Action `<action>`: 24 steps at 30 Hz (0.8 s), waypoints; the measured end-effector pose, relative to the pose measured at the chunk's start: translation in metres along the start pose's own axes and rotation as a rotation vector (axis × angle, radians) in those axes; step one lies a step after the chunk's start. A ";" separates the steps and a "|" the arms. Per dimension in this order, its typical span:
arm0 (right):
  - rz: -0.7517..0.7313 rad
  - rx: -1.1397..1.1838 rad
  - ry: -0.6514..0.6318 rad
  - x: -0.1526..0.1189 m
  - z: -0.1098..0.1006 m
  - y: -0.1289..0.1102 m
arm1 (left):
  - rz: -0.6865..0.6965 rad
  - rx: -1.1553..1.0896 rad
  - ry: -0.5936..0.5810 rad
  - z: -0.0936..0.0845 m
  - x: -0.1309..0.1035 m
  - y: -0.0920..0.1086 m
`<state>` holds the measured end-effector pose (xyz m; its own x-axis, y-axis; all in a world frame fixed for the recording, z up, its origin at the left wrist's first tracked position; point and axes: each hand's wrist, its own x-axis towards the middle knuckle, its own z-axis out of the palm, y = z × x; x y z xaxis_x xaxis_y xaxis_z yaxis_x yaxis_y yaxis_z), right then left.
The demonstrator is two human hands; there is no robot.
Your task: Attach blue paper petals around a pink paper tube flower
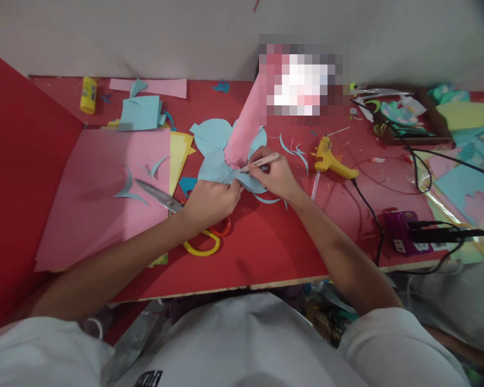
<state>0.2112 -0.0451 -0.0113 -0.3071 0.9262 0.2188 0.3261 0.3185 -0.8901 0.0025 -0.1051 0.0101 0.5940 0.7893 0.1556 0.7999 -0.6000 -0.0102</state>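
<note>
On the red table lies a light blue paper flower (pixel 212 137) with rounded petals. A pink paper tube (pixel 244 131) leans up from its middle; the top is lost in a blurred patch. My right hand (pixel 277 174) grips a slim white pen (pixel 266 160), its tip down at the flower near the tube's base. With fingers curled in, my left hand (pixel 215 203) holds the flower's near edge. Scissors (pixel 167 201) with open blades lie partly beneath my left hand and wrist, their yellow and red handles towards me.
Pink sheets (pixel 105 199) over yellow ones lie to the left, with blue offcuts. Behind them are a glue stick (pixel 89 95) and folded blue paper (pixel 140 113). At right are a yellow glue gun (pixel 331 161), its cord, a purple box (pixel 405 231) and a scrap tray (pixel 435 115).
</note>
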 end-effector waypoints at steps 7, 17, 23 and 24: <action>0.028 -0.010 0.016 0.000 0.001 -0.001 | 0.005 0.036 0.017 0.000 -0.001 0.000; 0.007 -0.002 -0.009 0.001 0.000 0.001 | 0.005 0.029 0.016 0.000 0.000 0.000; -0.024 -0.008 -0.016 0.001 0.000 0.002 | 0.024 0.041 0.039 0.001 0.001 -0.001; -0.029 -0.004 -0.025 0.001 0.001 0.003 | 0.026 0.040 0.044 0.001 0.001 -0.001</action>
<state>0.2115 -0.0435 -0.0141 -0.3386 0.9112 0.2347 0.3202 0.3461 -0.8818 0.0023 -0.1035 0.0091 0.6108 0.7666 0.1983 0.7877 -0.6137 -0.0538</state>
